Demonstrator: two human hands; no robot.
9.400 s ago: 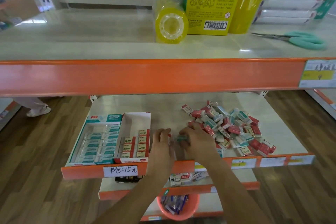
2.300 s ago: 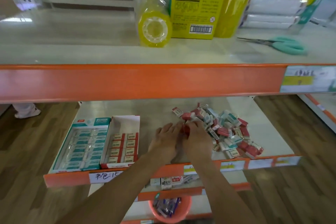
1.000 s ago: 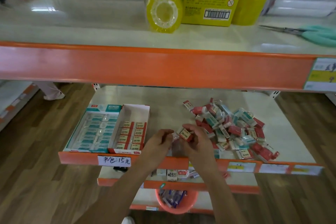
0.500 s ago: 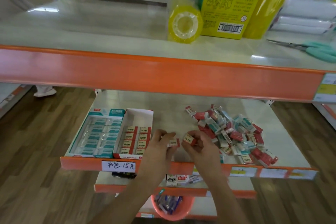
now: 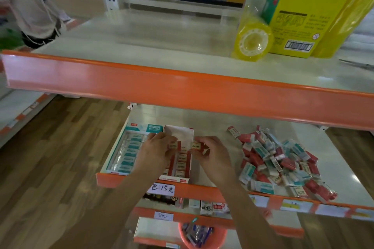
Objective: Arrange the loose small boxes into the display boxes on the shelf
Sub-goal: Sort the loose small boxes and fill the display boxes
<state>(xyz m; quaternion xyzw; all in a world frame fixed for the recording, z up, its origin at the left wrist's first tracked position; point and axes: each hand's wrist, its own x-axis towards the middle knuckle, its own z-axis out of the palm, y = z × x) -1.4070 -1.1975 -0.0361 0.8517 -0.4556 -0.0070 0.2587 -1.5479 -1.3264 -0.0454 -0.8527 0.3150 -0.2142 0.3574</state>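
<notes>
Both hands have come away from the heap of loose boxes (image 5: 283, 161) and now sit over the red display box (image 5: 178, 155), each carrying a piece. The left hand (image 5: 155, 151) pinches one small red-and-cream box (image 5: 174, 145) between thumb and fingers; the right hand (image 5: 212, 153) pinches a second small box (image 5: 197, 145) the same way. The two boxes hang side by side just above the red display box's open back half — half a second ago they were still short of it, between it and the heap. So the carry looks finished and what remains is the set-down.

The red display box holds rows of matching boxes in its near half; its far half shows bare white bottom, which appears room enough for both pieces. Immediately left of the red display box stands the teal display box (image 5: 129, 147), already packed with teal-labelled boxes, its wall touching or nearly so. The left hand overlaps that shared wall, so it has little sideways room. To the right of the red display box the middle shelf (image 5: 212, 123) lies bare as far as the heap — the free side for pulling back. The orange lip of the upper shelf (image 5: 182, 91) overhangs the red display box from above.
</notes>
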